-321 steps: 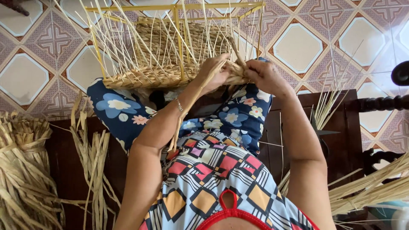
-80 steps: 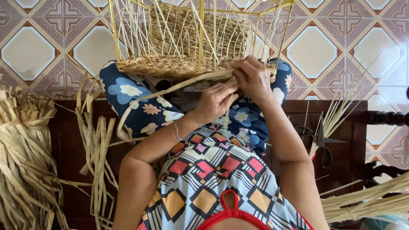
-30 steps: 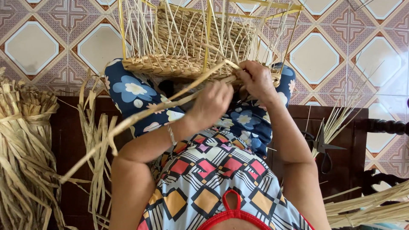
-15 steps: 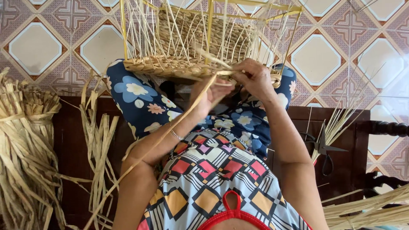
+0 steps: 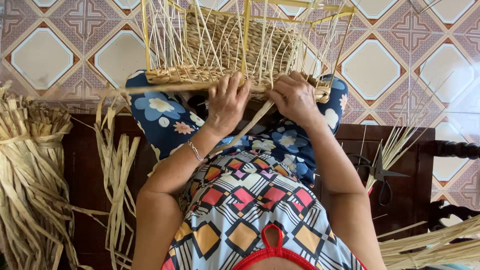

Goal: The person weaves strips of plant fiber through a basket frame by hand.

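We are weaving the side wall of a half-made basket (image 5: 240, 45) that rests on our lap against our knees, in the blue flowered trousers (image 5: 165, 117), with the tiled floor (image 5: 42, 55) beyond it. Our left hand (image 5: 227, 102) lies on the near woven rim, fingers curled down over it and pressing a flat straw strand (image 5: 250, 125) that runs out from under the palm toward our body. Our right hand (image 5: 295, 97) is closed on the rim just beside it, pinching the weave where the strand enters.

We judge that the step in hand is seating 1 pass of the strand along the top row of the wall. The next move calls for pulling the strand snug, then threading it behind the next upright stake without bending the thin stakes (image 5: 210, 40) that stand up from the rim.

The basket holds nothing loose; inside we see only its woven far wall and the yellow frame rods (image 5: 245, 35). On the dark wooden bench (image 5: 85, 150), at its left edge, lies a thick bundle of dried straw (image 5: 30, 165), with a smaller loose hank (image 5: 117, 170) near it. At the right edge lie black scissors (image 5: 380, 172) and more strands (image 5: 435, 245).
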